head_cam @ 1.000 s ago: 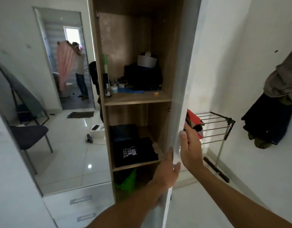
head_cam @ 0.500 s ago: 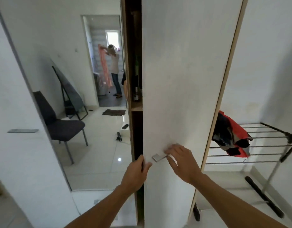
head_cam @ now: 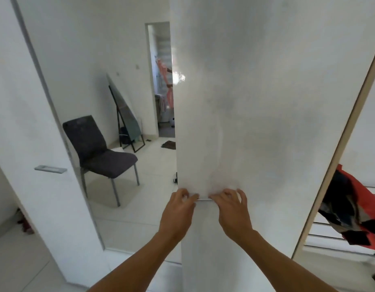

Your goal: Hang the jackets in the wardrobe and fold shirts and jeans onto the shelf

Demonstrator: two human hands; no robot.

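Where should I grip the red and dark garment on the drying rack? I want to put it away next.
Take the red and dark garment by its upper bunched part, where it folds over the drying rack rail, coming from the front and above. It hangs crumpled and loose below, so lifting from the top should free it cleanly.

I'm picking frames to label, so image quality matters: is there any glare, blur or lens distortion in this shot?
Head view: a bright glare patch sits on the glossy white wardrobe door near its left edge; the door surface looks soft and smeared, and both hands at the slim metal handle are slightly blurred; the wide-angle lens bends straight edges, so the door's wooden right edge leans strongly.
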